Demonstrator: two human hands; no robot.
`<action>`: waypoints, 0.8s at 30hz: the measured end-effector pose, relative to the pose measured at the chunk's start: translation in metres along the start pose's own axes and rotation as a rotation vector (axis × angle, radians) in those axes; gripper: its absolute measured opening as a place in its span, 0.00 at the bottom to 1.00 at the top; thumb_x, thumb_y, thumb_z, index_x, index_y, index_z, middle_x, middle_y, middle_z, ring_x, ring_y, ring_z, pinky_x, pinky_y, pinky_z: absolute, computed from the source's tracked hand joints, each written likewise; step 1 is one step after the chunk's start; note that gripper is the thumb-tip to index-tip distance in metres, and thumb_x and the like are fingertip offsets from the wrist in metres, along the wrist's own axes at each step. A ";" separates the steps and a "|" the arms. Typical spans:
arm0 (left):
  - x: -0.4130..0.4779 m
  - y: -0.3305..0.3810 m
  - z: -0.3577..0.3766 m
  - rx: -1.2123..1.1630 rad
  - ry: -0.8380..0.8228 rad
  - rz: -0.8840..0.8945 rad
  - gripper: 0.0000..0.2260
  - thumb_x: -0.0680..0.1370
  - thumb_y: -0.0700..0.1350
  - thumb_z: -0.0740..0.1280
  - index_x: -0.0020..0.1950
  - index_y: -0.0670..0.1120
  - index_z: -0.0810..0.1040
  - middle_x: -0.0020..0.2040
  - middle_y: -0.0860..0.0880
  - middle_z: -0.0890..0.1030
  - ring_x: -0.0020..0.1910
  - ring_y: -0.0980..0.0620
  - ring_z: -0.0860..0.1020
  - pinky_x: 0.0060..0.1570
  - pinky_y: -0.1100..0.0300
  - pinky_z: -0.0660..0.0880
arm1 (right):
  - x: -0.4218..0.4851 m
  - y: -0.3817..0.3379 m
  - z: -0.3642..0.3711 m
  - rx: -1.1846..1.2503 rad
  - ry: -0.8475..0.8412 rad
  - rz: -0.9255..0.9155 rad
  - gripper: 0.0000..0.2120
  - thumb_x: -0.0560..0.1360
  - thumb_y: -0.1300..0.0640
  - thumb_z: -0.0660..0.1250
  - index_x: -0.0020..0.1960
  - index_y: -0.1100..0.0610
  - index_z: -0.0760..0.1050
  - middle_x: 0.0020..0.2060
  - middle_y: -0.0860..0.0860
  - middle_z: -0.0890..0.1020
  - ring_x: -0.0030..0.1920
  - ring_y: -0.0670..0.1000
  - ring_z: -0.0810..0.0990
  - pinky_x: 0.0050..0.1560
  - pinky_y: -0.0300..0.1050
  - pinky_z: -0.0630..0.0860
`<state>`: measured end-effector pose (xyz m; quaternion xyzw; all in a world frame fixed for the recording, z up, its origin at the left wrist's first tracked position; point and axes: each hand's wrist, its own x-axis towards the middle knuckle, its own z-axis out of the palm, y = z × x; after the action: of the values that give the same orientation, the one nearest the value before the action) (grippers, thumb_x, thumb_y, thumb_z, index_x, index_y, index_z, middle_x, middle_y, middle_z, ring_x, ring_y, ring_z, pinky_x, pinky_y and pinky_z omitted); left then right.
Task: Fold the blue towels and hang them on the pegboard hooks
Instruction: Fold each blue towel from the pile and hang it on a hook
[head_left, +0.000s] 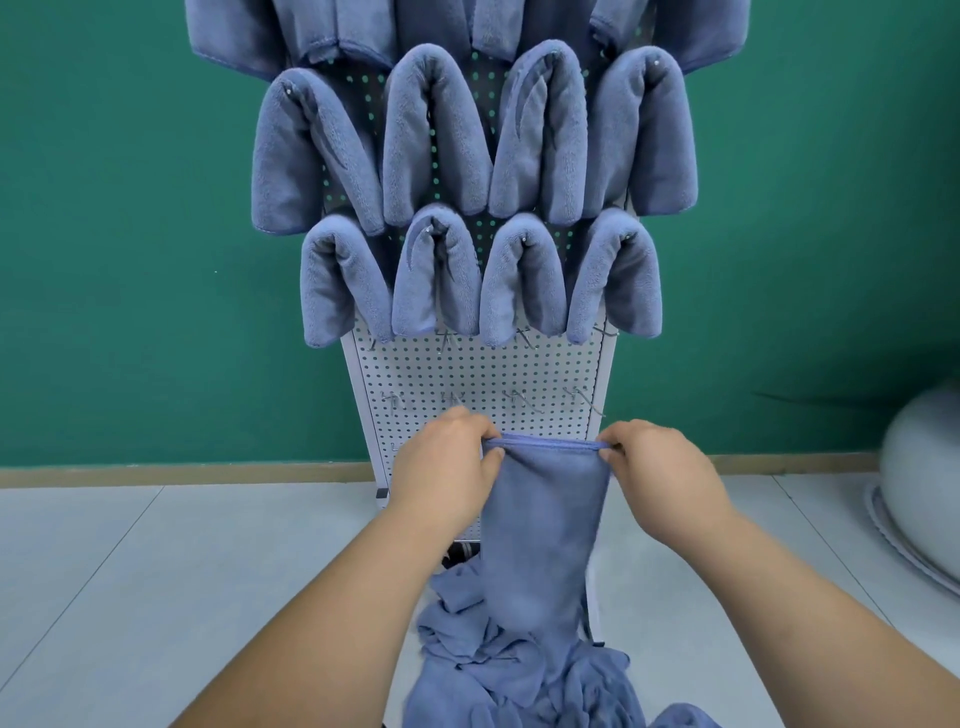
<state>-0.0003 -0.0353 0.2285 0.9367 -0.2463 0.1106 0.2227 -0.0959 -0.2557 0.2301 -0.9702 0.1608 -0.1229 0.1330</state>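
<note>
Wall (130, 260) in flat green fills the far side, with a tan skirting strip (182, 470) along its foot and a pale tiled floor (156, 571) running toward the near edge. At centre a white pegboard (483, 374) stands upright before the wall. Folded blue towels hang over its hooks in rows: a top row cut off by the frame edge, a middle row of four (436, 135), and a lower row of four (519, 280) whose tops sit behind the middle row's lower ends. Below them two rows of empty hooks (452, 400) stick out from the bare board, the lower one just beyond the hands. Near the bottom centre a loose pile of blue towels (519, 670) lies crumpled on the floor at the board's foot. At the right edge a pale rounded object (919, 467) rests on the floor; what it is cannot be told.

The left hand (447, 467) pinches the left end of the held towel (540, 519) at its top hem, thumb and curled fingers closed on the cloth. The right hand (660, 467) pinches the right end of the same hem in the same way. The hem runs taut and level between them, in front of the lower pegboard. The cloth hangs straight down as a narrow strip — its lower end reaches the pile and hides part of the board's base.
</note>
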 end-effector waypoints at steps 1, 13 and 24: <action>0.000 -0.001 0.000 -0.031 0.000 0.003 0.04 0.82 0.53 0.69 0.54 0.57 0.82 0.52 0.59 0.79 0.52 0.55 0.77 0.48 0.56 0.76 | 0.000 -0.001 0.001 -0.048 -0.021 -0.006 0.09 0.84 0.54 0.60 0.55 0.49 0.79 0.51 0.48 0.81 0.50 0.55 0.79 0.48 0.52 0.79; 0.001 -0.017 -0.005 -0.227 -0.043 -0.109 0.10 0.76 0.51 0.78 0.53 0.62 0.80 0.46 0.61 0.81 0.44 0.58 0.78 0.47 0.55 0.78 | 0.002 0.000 -0.002 0.146 0.016 -0.041 0.07 0.84 0.53 0.66 0.58 0.47 0.82 0.50 0.44 0.86 0.48 0.51 0.82 0.50 0.52 0.81; -0.007 -0.010 -0.006 -0.127 -0.331 -0.006 0.22 0.78 0.56 0.73 0.70 0.57 0.73 0.66 0.61 0.77 0.65 0.54 0.76 0.65 0.52 0.75 | -0.013 -0.026 0.005 0.383 -0.080 -0.199 0.03 0.84 0.53 0.64 0.54 0.45 0.75 0.44 0.41 0.84 0.45 0.44 0.81 0.49 0.49 0.79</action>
<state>-0.0013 -0.0218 0.2285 0.9270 -0.2832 -0.0617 0.2382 -0.0989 -0.2268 0.2309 -0.9424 0.0324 -0.1253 0.3084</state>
